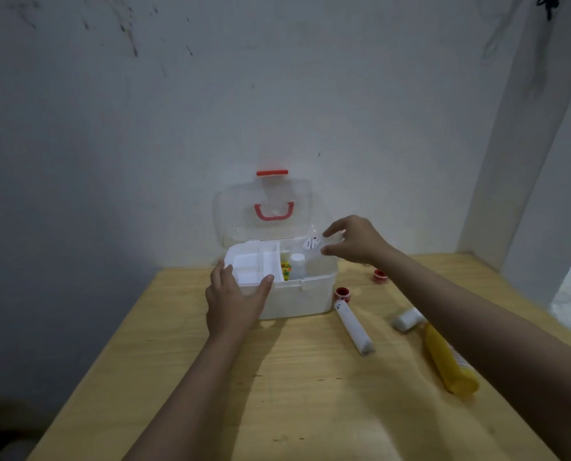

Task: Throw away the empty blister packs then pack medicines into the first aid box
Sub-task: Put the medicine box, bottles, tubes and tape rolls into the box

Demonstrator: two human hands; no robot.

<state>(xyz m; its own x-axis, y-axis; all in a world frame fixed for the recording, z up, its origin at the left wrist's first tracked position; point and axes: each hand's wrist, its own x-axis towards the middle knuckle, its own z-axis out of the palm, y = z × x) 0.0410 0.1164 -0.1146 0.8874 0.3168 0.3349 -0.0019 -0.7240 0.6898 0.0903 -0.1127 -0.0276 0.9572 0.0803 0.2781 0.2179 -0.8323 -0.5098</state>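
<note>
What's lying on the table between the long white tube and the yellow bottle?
In the head view, a short white bottle lies on its side between the long white tube and the yellow bottle, partly under the forearm.

Two bare forearms and hands

Both arms are uncovered from the frame's lower edge to the fingertips, with no sleeves in view. The left hand (232,302) and right hand (355,241) wear no gloves, rings, watches or bands, and fingernails look short and unpainted

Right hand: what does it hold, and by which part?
The right hand pinches a small clear bottle by its end, above the open box.
</note>
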